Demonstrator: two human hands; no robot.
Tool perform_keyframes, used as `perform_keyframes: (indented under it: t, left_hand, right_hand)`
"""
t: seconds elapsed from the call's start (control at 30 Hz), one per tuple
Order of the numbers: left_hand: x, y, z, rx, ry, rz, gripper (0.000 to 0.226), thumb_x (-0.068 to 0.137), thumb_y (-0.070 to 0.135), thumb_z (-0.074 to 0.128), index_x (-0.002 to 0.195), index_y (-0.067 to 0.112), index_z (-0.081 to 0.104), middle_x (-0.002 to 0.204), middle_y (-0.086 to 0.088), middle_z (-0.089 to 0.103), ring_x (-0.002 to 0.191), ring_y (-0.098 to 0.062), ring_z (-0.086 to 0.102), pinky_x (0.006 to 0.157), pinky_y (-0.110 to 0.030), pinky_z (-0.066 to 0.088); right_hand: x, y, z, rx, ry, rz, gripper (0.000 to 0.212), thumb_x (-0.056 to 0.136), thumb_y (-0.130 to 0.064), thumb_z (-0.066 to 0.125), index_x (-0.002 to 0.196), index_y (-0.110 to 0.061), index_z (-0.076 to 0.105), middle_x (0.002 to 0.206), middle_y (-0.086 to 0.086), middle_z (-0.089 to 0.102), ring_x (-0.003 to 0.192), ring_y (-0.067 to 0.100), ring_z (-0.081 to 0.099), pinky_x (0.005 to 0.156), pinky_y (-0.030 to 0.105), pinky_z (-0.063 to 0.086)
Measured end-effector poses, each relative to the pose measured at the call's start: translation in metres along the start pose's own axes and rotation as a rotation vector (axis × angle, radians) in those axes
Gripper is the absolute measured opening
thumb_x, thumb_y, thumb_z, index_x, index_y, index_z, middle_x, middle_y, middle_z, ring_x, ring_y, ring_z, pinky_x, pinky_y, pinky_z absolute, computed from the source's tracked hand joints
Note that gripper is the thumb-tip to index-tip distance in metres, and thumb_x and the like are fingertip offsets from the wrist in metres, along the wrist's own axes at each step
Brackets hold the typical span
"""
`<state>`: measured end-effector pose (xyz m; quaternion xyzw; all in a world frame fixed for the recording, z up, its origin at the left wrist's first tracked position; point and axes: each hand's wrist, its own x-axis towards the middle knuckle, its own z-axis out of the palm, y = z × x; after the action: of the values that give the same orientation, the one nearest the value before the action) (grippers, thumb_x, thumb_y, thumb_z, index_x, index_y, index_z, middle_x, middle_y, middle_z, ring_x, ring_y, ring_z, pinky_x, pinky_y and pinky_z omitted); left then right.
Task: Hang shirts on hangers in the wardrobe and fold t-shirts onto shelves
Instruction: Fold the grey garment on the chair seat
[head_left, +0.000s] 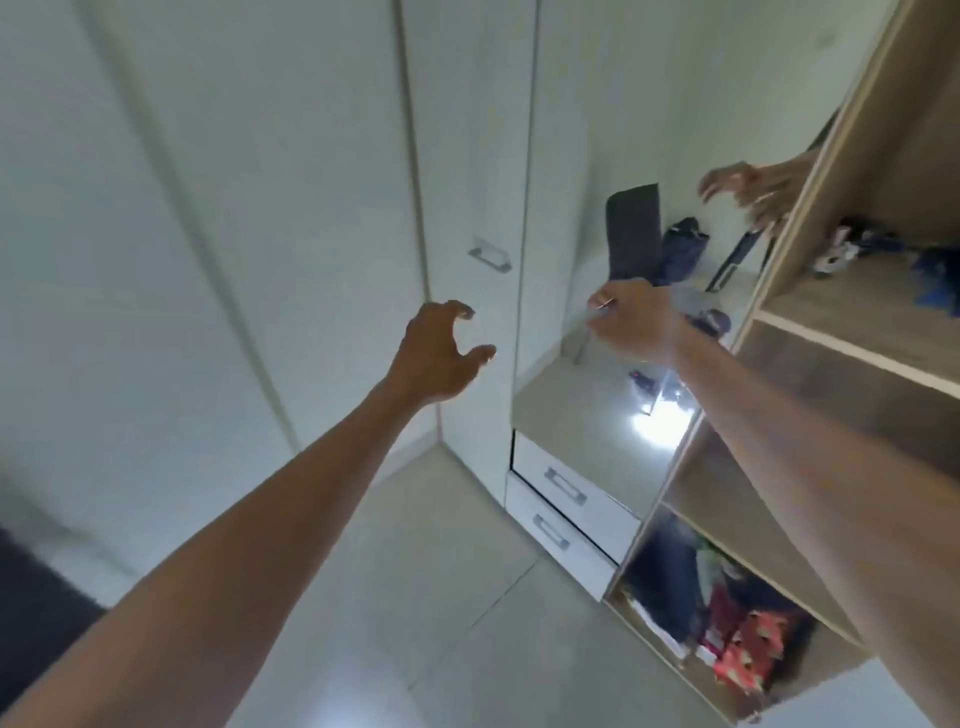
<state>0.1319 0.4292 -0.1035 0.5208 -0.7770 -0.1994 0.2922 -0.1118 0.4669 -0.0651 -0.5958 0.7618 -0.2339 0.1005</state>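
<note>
Head view is pretty blurry; left hand (441, 353) reaches toward the white wardrobe door (467, 156), fingers loosely curled, holding nothing; right hand (631, 317) is out by the mirror (675, 130) above the counter (582, 410), fingers curled in, can't tell if it's gripping anything; its reflection shows higher up; clothes (727, 623) sit bunched on the lowest wooden shelf (748, 530) at right; two white drawers (566, 512) under the counter.

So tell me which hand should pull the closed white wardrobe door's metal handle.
Left. The left hand hovers empty, fingers loosely curled, just below the metal handle on the white wardrobe door. The right hand is farther right, by the mirror, fingers bunched.
</note>
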Motion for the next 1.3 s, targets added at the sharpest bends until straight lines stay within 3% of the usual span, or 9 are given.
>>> perform_keyframes:
  t: [0.1,0.23,0.43,0.63,0.83,0.97,1.1,1.2,1.3]
  left_hand:
    - [-0.067,-0.064,-0.066,0.049,0.094,-0.195,0.054,0.086,0.042,0.075,0.132,0.021,0.057,0.141,-0.006,0.051,0.130,-0.024,0.051,0.110,-0.040,0.039]
    - [-0.200,-0.130,-0.153,0.131,0.202,-0.372,0.048,0.087,0.043,0.073,0.127,0.020,0.061,0.135,-0.005,0.056,0.121,-0.021,0.057,0.106,-0.037,0.044]
    - [-0.417,-0.198,-0.239,0.210,0.261,-0.618,0.042,0.090,0.035,0.072,0.124,0.012,0.064,0.124,-0.001,0.064,0.110,-0.018,0.062,0.096,-0.028,0.047]
    - [-0.563,-0.235,-0.268,0.203,0.267,-0.803,0.036,0.090,0.034,0.071,0.119,0.013,0.065,0.123,-0.001,0.066,0.108,-0.016,0.063,0.091,-0.025,0.044]
    - [-0.623,-0.295,-0.263,0.170,0.232,-0.932,0.036,0.090,0.038,0.068,0.116,0.014,0.065,0.120,-0.001,0.068,0.106,-0.018,0.063,0.096,-0.029,0.044]
    - [-0.642,-0.353,-0.238,0.110,0.153,-1.051,0.032,0.091,0.033,0.065,0.114,0.010,0.065,0.115,-0.002,0.066,0.105,-0.020,0.063,0.097,-0.031,0.043]
    - [-0.638,-0.436,-0.207,0.069,0.053,-1.156,0.021,0.092,0.023,0.062,0.102,0.005,0.065,0.105,-0.006,0.068,0.102,-0.026,0.064,0.088,-0.030,0.044]
    - [-0.621,-0.506,-0.186,0.023,0.014,-1.214,0.012,0.090,0.019,0.062,0.082,0.014,0.055,0.092,-0.006,0.063,0.093,-0.030,0.064,0.071,-0.024,0.039]
    - [-0.596,-0.570,-0.167,0.008,-0.042,-1.229,0.012,0.092,0.011,0.056,0.091,0.003,0.063,0.098,-0.011,0.067,0.093,-0.030,0.064,0.072,-0.025,0.045]
  right_hand:
    - [-0.031,-0.070,0.049,0.040,-0.144,-0.121,0.027,0.091,-0.028,0.059,0.117,-0.027,0.066,0.129,0.004,0.062,0.117,0.025,0.060,0.097,0.034,0.050]
    - [-0.102,-0.173,0.112,0.082,-0.298,-0.310,0.020,0.088,-0.029,0.058,0.106,-0.032,0.065,0.119,0.008,0.067,0.121,0.024,0.057,0.106,0.034,0.043]
    - [-0.262,-0.281,0.206,0.146,-0.520,-0.506,0.014,0.089,-0.029,0.062,0.102,-0.032,0.063,0.100,-0.002,0.070,0.101,0.020,0.066,0.098,0.035,0.051]
    - [-0.394,-0.339,0.278,0.030,-0.725,-0.628,0.017,0.092,-0.030,0.058,0.108,-0.031,0.064,0.121,0.001,0.065,0.114,0.022,0.060,0.101,0.034,0.047]
    - [-0.423,-0.369,0.338,-0.006,-0.789,-0.632,0.027,0.093,-0.025,0.056,0.118,-0.026,0.066,0.119,-0.001,0.065,0.102,0.019,0.057,0.085,0.026,0.043]
    - [-0.417,-0.390,0.405,-0.031,-0.819,-0.649,0.024,0.093,-0.023,0.056,0.113,-0.025,0.068,0.115,0.001,0.068,0.089,0.018,0.057,0.084,0.027,0.048]
    - [-0.408,-0.410,0.501,-0.059,-0.868,-0.651,0.020,0.093,-0.019,0.051,0.102,-0.024,0.068,0.105,0.001,0.068,0.077,0.018,0.061,0.081,0.037,0.058]
    - [-0.399,-0.418,0.577,-0.110,-0.934,-0.601,0.020,0.092,-0.015,0.047,0.100,-0.019,0.066,0.093,0.002,0.067,0.076,0.022,0.065,0.074,0.042,0.061]
    - [-0.385,-0.425,0.647,-0.183,-0.979,-0.593,0.020,0.089,-0.009,0.048,0.100,-0.012,0.064,0.093,0.006,0.068,0.076,0.025,0.066,0.070,0.045,0.061]
